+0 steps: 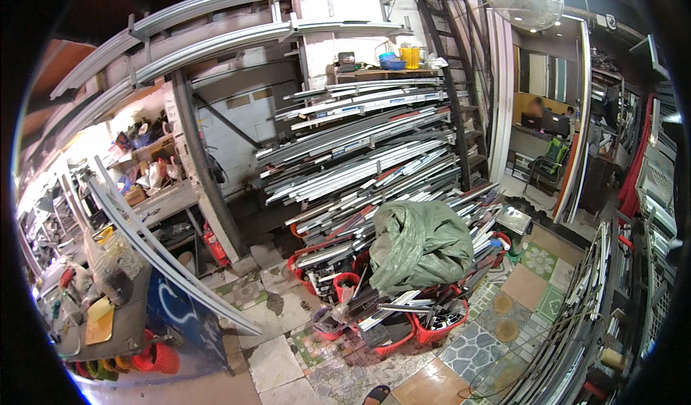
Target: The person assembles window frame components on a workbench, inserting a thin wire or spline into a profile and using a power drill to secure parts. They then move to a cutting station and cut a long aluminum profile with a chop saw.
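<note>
Neither of my hands shows in the head view. At the lower edge, a dark sandal on a foot stands on the tiled floor. Ahead lies a crumpled green tarp, draped over a heap of metal profiles. Red plastic baskets filled with short metal offcuts sit around the tarp's base. Behind it, long metal profiles in white, grey and dark tones are stacked in layers on a rack.
A cluttered workbench stands at left, with long pale profiles leaning past it. A red fire extinguisher is by the post. More profiles line the right side. A dark ladder rises beside a doorway; a person is inside.
</note>
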Demonstrator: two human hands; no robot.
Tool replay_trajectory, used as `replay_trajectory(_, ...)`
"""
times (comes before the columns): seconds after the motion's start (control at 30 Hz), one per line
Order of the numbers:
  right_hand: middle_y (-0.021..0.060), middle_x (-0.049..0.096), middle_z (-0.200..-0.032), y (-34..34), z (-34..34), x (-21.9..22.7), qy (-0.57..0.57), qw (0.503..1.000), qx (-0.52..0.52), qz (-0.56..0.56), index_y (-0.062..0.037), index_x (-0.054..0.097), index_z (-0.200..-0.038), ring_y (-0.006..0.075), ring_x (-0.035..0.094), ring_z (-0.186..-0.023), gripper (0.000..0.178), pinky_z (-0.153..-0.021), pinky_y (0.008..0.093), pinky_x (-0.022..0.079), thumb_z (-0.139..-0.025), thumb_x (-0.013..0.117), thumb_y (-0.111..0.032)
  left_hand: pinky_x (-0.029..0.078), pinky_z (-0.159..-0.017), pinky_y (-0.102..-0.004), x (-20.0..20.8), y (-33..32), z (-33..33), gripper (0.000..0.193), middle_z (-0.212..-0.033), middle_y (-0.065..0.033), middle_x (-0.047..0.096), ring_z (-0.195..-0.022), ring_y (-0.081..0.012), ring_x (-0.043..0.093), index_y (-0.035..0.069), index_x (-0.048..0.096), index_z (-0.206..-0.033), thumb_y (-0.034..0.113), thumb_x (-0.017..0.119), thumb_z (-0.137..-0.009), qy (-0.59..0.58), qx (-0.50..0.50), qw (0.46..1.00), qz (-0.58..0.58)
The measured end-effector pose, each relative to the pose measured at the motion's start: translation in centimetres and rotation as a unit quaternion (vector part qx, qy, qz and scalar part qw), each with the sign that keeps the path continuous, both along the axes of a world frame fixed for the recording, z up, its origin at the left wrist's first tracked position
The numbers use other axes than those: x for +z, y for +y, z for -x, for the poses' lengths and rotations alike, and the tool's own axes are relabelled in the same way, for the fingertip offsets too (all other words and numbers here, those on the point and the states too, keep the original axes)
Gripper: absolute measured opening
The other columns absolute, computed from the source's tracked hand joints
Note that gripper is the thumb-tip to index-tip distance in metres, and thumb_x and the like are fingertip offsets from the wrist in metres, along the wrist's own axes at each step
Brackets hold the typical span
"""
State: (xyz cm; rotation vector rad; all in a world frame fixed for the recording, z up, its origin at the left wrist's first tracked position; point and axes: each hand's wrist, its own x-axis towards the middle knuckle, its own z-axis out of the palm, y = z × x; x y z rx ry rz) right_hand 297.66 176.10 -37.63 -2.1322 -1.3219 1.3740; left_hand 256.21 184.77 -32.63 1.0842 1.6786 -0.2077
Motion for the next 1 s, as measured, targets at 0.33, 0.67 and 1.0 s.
replay_trajectory(0.33,0.0171,0.072,-0.097,-10.9,-3.5,-9.2,-0.012,0.998,0.043,0.047,-0.0029,0.07,-0.105,0.0315,0.064,-0.087,0.029,-0.075,0.0512,0.051,-0.102,0.059,-0.029,0.058,-0.055,-0.0418,-1.4,-7.3,1.5,0.033,-0.078,-0.0117,0.076,-0.064,-0.0255,0.072,0.005,0.076,-0.081,0.037,0.071,-0.085,-0.016,0.078,0.996,0.032)
replay_trajectory(0.67,0.017,0.071,-0.092,-9.1,-3.2,-8.2,-0.029,0.993,0.101,0.047,-0.0044,0.071,-0.101,0.0316,0.064,-0.082,0.026,-0.073,0.0495,0.051,-0.101,0.06,-0.028,0.058,-0.055,-0.0403,-3.7,-9.0,0.4,0.036,-0.077,-0.0126,0.075,-0.063,-0.0265,0.072,0.004,0.077,-0.078,0.039,0.073,-0.085,-0.011,0.085,0.995,-0.042)
replay_trajectory(1.0,0.0171,0.073,-0.095,-10.5,-3.0,-4.6,0.004,0.995,0.075,0.059,-0.0068,0.075,-0.104,0.0325,0.067,-0.084,0.028,-0.074,0.0477,0.054,-0.101,0.062,-0.032,0.058,-0.061,-0.0429,-4.1,-13.3,1.4,0.038,-0.081,-0.0179,0.078,-0.067,-0.0287,0.075,0.0,0.082,-0.083,0.038,0.077,-0.082,0.04,0.064,0.997,-0.018)
